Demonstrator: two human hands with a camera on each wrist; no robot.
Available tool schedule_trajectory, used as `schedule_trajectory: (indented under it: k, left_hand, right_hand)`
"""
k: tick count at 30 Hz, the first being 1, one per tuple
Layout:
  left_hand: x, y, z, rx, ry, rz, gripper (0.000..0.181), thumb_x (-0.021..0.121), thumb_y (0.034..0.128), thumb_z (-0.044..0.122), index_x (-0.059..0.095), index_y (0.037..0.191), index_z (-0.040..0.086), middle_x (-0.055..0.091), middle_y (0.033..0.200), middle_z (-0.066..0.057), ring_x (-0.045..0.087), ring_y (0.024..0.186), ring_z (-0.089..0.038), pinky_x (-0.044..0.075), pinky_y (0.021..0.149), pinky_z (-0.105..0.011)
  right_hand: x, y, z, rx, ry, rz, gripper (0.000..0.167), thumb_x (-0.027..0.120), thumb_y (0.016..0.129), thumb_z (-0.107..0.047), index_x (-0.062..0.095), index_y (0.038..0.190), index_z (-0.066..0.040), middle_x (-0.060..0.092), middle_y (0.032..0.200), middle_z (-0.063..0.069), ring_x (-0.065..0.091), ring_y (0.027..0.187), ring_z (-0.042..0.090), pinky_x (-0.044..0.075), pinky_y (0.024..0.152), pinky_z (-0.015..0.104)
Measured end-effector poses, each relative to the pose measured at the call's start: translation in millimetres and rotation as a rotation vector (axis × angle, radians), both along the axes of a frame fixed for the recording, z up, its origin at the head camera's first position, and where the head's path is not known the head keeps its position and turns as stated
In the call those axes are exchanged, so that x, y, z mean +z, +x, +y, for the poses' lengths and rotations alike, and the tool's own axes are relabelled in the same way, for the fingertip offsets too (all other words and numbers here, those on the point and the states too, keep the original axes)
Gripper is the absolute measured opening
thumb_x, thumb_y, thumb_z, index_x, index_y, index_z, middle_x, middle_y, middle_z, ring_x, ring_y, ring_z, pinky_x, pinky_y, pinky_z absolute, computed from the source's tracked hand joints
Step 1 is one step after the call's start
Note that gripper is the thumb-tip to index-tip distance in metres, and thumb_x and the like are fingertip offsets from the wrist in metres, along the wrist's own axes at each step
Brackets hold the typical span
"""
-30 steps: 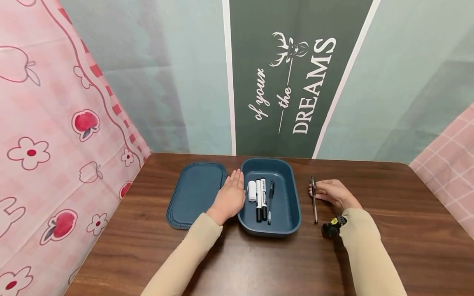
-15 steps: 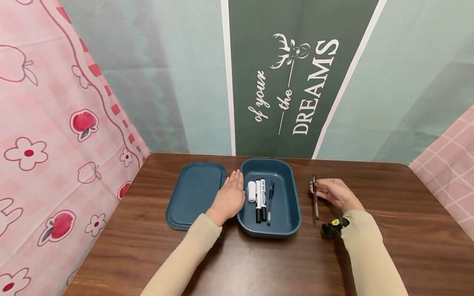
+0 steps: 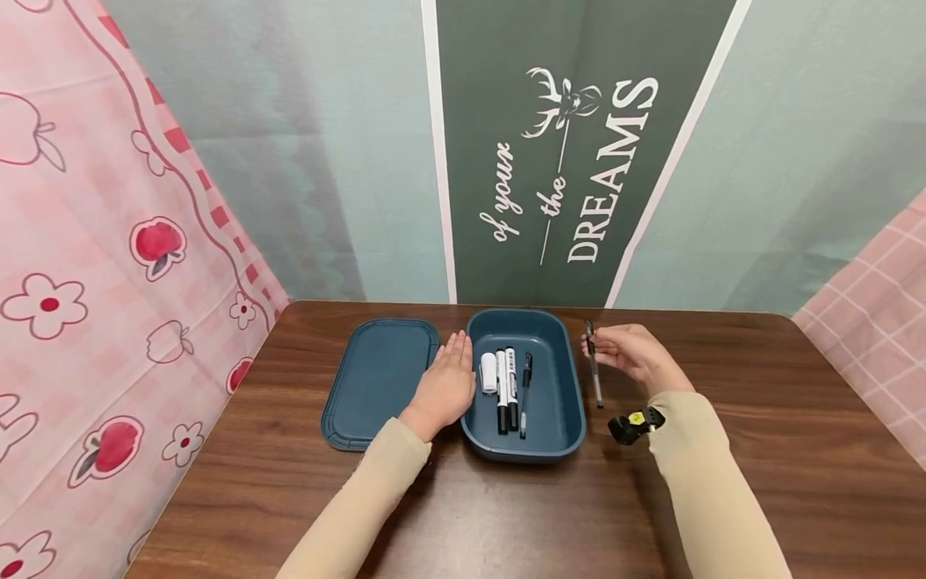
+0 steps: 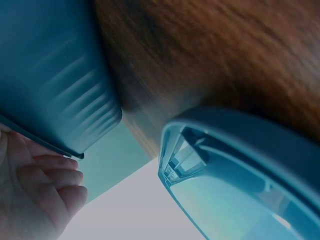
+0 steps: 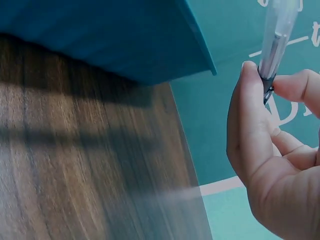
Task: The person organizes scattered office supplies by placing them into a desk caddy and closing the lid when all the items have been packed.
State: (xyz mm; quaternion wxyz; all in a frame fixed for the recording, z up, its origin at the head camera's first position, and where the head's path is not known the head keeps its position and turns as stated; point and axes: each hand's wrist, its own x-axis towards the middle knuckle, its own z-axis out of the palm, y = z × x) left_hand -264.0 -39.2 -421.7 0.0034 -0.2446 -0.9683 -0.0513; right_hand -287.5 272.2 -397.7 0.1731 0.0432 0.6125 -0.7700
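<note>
In the head view, my right hand pinches a clear gel pen with a black cap, just right of a blue box. The right wrist view shows the pen between thumb and fingertips. My left hand rests with straight fingers along the box's left rim; in the left wrist view, its fingers touch the rim from outside. Inside the box lie two white markers with black caps, a black-capped gel pen and a short white object of unclear kind.
A blue lid lies on the wooden table, left of the box and close to my left hand. Behind the table's back edge hangs a green printed cloth. A pink patterned cloth hangs on the left.
My right hand has lifted the pen and moved it left and away from me, nearer the box's right rim. The left hand stays at the left rim.
</note>
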Motion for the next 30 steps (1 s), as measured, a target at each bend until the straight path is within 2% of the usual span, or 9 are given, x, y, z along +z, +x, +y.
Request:
schedule_trajectory:
  k: [9, 15, 17, 20, 23, 27, 30]
  left_hand:
    - [-3.0, 3.3, 0.0, -0.01, 0.002, -0.016, 0.054, 0.041, 0.1011, 0.021, 0.027, 0.145, -0.008, 0.022, 0.152, -0.02, 0.018, 0.141, -0.029, 0.02, 0.113, -0.038]
    - [-3.1, 2.8, -2.1, -0.018, 0.001, 0.007, 0.055, 0.043, 0.1005, 0.021, 0.027, 0.144, -0.009, 0.023, 0.151, -0.021, 0.019, 0.141, -0.03, 0.021, 0.112, -0.038]
    - [-3.5, 2.8, -2.9, -0.024, -0.001, 0.018, 0.054, 0.043, 0.1003, 0.02, 0.028, 0.144, -0.009, 0.024, 0.151, -0.022, 0.02, 0.141, -0.031, 0.022, 0.112, -0.039]
    - [-3.2, 2.5, -3.3, -0.029, 0.0, 0.02, 0.054, 0.043, 0.1003, 0.02, 0.029, 0.143, -0.009, 0.025, 0.151, -0.022, 0.02, 0.14, -0.031, 0.022, 0.112, -0.039]
    - [-3.0, 2.6, -3.6, -0.031, 0.003, 0.019, 0.054, 0.042, 0.1005, 0.02, 0.028, 0.144, -0.009, 0.024, 0.151, -0.022, 0.02, 0.141, -0.031, 0.022, 0.112, -0.039]
    - [-3.2, 4.1, -4.2, -0.023, 0.009, 0.018, 0.054, 0.043, 0.1005, 0.02, 0.028, 0.144, -0.009, 0.024, 0.151, -0.022, 0.02, 0.141, -0.031, 0.021, 0.113, -0.039]
    - [-4.1, 6.5, -4.1, -0.02, 0.017, 0.009, 0.054, 0.043, 0.1004, 0.02, 0.028, 0.144, -0.009, 0.024, 0.151, -0.022, 0.02, 0.141, -0.03, 0.021, 0.112, -0.039]
  right_hand:
    - [-0.5, 6.5, -10.2, -0.014, 0.071, -0.005, 0.03, 0.044, 0.094, 0.004, 0.067, 0.078, -0.006, 0.069, 0.075, 0.004, 0.067, 0.071, 0.012, 0.054, 0.064, 0.021]
    - [4.1, 4.4, -20.1, -0.012, 0.133, 0.011, 0.029, 0.045, 0.094, 0.003, 0.066, 0.078, -0.007, 0.069, 0.074, 0.002, 0.067, 0.07, 0.01, 0.054, 0.064, 0.021]
    - [4.1, 4.4, -24.2, -0.009, 0.152, 0.012, 0.026, 0.045, 0.095, 0.003, 0.066, 0.081, -0.003, 0.069, 0.075, 0.002, 0.067, 0.07, 0.01, 0.054, 0.064, 0.021]
    - [3.5, 4.6, -29.8, -0.008, 0.196, 0.013, 0.018, 0.048, 0.095, 0.002, 0.064, 0.092, 0.008, 0.069, 0.077, 0.003, 0.067, 0.072, 0.011, 0.055, 0.066, 0.023]
    - [4.2, 5.1, -35.1, -0.003, 0.23, 0.024, 0.019, 0.052, 0.092, 0.001, 0.062, 0.1, 0.014, 0.069, 0.079, 0.004, 0.067, 0.073, 0.011, 0.055, 0.069, 0.025]
    - [6.1, 6.2, -40.5, 0.024, 0.223, 0.057, 0.015, 0.057, 0.088, 0.0, 0.068, 0.092, 0.01, 0.069, 0.077, 0.006, 0.067, 0.071, 0.012, 0.056, 0.067, 0.025]
    - [6.2, 7.6, -44.0, 0.021, 0.243, 0.05, 0.015, 0.057, 0.087, 0.0, 0.068, 0.09, 0.009, 0.069, 0.074, 0.006, 0.067, 0.068, 0.012, 0.055, 0.066, 0.025]
